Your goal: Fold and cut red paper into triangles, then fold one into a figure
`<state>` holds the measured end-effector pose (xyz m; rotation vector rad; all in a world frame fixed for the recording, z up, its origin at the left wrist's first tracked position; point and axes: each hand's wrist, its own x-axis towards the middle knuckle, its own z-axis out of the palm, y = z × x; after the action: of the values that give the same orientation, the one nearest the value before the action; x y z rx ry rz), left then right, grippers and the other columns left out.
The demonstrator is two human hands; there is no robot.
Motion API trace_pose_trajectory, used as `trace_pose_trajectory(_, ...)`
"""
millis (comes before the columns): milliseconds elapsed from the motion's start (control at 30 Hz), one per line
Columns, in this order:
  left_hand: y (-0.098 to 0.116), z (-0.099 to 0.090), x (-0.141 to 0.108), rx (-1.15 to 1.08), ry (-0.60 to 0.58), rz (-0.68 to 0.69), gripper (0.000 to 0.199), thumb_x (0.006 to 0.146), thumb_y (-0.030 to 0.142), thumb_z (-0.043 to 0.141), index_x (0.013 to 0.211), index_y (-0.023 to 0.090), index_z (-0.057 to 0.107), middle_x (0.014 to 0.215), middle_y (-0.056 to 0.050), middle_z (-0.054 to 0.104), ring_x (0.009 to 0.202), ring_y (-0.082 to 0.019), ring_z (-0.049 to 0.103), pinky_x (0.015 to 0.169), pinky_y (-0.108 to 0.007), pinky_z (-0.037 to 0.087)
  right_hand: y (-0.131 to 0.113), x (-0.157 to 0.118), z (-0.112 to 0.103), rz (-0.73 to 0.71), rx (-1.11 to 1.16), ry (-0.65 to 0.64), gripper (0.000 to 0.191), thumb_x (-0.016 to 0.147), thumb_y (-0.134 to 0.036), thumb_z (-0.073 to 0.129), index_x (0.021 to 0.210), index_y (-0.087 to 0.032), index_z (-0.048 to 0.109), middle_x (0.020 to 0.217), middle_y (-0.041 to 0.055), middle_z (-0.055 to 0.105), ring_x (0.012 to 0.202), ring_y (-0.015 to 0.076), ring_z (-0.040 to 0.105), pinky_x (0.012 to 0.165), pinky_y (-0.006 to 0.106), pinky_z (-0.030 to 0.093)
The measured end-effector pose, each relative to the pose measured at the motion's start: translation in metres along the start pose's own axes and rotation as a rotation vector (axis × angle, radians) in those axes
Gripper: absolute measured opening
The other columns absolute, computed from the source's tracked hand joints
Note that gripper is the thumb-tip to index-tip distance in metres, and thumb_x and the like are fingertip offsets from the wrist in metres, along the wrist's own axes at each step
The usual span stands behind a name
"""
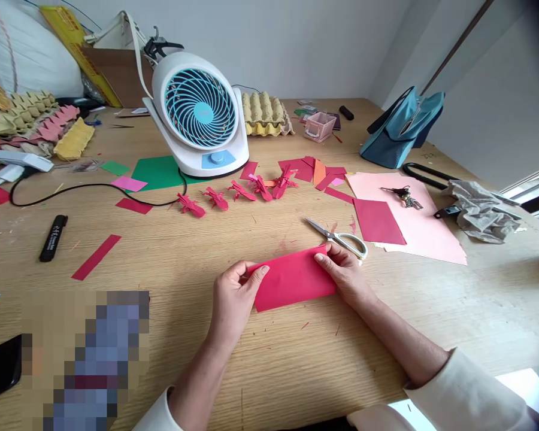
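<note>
A folded-looking sheet of red paper (294, 280) is held up just over the wooden table. My left hand (238, 293) pinches its left end, thumb in front and fingers behind. At the upper right corner my right hand (344, 272) grips it the same way, fingertips partly hidden behind the sheet. Scissors (341, 238) with white handles lie right behind my right hand, blades pointing away to the left. Several small red paper figures (215, 198) stand in a row beyond the sheet.
A white fan (200, 114) stands at the back, its cord running left. Pink sheets (431, 239) with keys (404, 196) and a red sheet (379, 221) lie right. A blue bag (402, 129) stands behind them. Left are a black marker (53, 238) and a red strip (96, 257).
</note>
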<state>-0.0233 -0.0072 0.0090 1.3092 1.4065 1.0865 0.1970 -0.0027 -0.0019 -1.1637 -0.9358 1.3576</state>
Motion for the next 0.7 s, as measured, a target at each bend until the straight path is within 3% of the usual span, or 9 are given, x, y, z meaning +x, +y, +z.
trace_pose_trajectory(700,0.0053,0.0017,-0.0011,0.054,0.011,0.031,0.022,0.079,0.037,0.068,0.074,0.016,0.070,0.070,-0.002,0.070,0.065,-0.014,0.059,0.060,-0.023,0.045,0.0047,0.0008,-0.0049,-0.059,-0.110,-0.021,0.032,0.075,-0.048,0.075,0.069,-0.022,0.057,0.065,-0.0011,0.052,0.058,0.0120,0.041,0.050,0.024,0.035)
